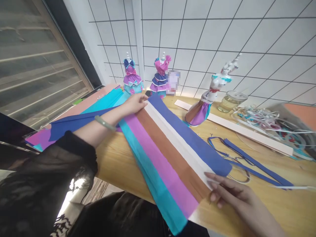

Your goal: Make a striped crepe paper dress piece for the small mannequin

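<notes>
A long striped piece of cloth [168,154] stretches diagonally over the table, its bands blue, white, brown, purple and turquoise. My left hand [135,104], with a bangle at the wrist, grips the far end of the cloth. At the near end, the fingertips of my right hand [229,191] pinch it by the white and brown bands. The turquoise corner hangs past the table's front edge, towards my lap. Blue and turquoise cloth [74,123] lies beneath and beyond my left forearm.
Two small dress forms in ruffled dresses [133,80] [160,77] stand by the tiled wall. A tilted form [208,95] wears a striped skirt. Nearby are a glass jar [232,101], a pale flat strip [249,133], tangled ribbons [269,123] and narrow blue strips [254,161].
</notes>
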A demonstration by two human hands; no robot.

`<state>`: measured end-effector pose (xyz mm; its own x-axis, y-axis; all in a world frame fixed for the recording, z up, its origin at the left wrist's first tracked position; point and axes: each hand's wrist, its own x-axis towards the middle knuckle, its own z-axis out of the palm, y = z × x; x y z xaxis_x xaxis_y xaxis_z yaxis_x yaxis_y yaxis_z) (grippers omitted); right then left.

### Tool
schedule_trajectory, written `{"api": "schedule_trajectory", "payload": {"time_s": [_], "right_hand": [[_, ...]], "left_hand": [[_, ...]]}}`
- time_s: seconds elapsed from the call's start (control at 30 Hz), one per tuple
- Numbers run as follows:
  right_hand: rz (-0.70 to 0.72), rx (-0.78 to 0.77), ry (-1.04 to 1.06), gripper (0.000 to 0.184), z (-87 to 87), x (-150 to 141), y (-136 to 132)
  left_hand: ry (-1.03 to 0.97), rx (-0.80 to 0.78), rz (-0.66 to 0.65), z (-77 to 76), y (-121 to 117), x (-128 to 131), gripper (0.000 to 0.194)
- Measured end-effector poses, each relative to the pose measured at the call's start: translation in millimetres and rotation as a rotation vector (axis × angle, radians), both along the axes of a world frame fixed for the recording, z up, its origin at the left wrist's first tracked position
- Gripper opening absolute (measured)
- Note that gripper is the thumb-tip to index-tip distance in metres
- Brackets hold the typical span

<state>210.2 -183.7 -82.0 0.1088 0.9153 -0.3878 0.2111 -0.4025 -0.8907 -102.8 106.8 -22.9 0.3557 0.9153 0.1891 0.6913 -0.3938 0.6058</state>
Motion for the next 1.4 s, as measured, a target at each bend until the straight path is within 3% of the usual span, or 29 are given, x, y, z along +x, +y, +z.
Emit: {"api": "schedule_trajectory", "payload": {"time_s": [0.1, 0.17, 0.27, 0.4, 0.5, 0.6, 0.7, 0.8, 0.83, 0.93, 1.07, 1.17, 1.23, 1.4], "right_hand": [[0.074, -0.048, 0.145, 0.053, 1.7, -23.6, -5.1], [0.053, -0.067, 0.219, 0.057, 1.5, -36.9, -6.7], [0.005, -0.119, 0.321, 0.062, -2.8, -48.9, -6.6], [-0.067, -0.15, 0.403, 0.059, -9.8, -53.5, -5.7], [-0.106, -0.13, 0.378, 0.058, -8.7, -49.8, -6.1], [0.013, -0.165, 0.21, 0.06, 0.6, -34.7, -0.8], [0.201, -0.111, -0.054, 0.053, 12.9, -11.8, 21.2], [0.187, 0.084, -0.202, 0.045, 19.5, 1.4, 60.4], [0.227, 0.073, -0.198, 0.043, 19.6, 1.1, 75.1], [0.341, -0.06, -0.111, 0.049, 13.6, -13.0, 116.2], [0.442, 0.091, -0.205, 0.04, -0.3, -47.2, 156.0], [0.492, 0.173, -0.261, 0.027, -4.3, -69.7, 170.3], [0.514, 0.231, -0.284, 0.027, -2.6, -77.2, 171.3], [0.453, 0.361, -0.319, 0.033, 3.7, -61.5, 155.6]], "left_hand": [[0.151, 0.175, 0.021, -0.9, 12.7, 15.3, 0.038], [0.246, 0.28, 0.046, -4.5, -1.2, 25.1, 0.049], [0.341, 0.371, 0.032, -9.7, -58.1, 35.4, 0.064], [0.377, 0.333, -0.245, -21.4, -164.0, 29.2, 0.056], [0.333, 0.248, -0.434, -44.0, -226.6, 8.7, 0.074], [0.351, 0.231, -0.447, -73.0, -260.4, -13.0, 0.087], [0.4, 0.356, -0.488, -94.7, -273.9, -24.1, 0.082], [0.409, 0.438, -0.437, -105.2, -278.8, -25.5, 0.061], [0.404, 0.455, -0.417, -107.1, -279.6, -25.2, 0.058], [0.366, 0.491, -0.403, -111.2, -280.5, -25.0, 0.06], [0.325, 0.493, -0.418, -113.7, -280.1, -27.8, 0.06], [0.303, 0.515, -0.41, -112.4, -280.0, -29.7, 0.056], [0.283, 0.538, -0.407, -111.2, -279.9, -30.5, 0.053], [0.245, 0.59, -0.392, -111.8, -272.4, -31.6, 0.048]]}}
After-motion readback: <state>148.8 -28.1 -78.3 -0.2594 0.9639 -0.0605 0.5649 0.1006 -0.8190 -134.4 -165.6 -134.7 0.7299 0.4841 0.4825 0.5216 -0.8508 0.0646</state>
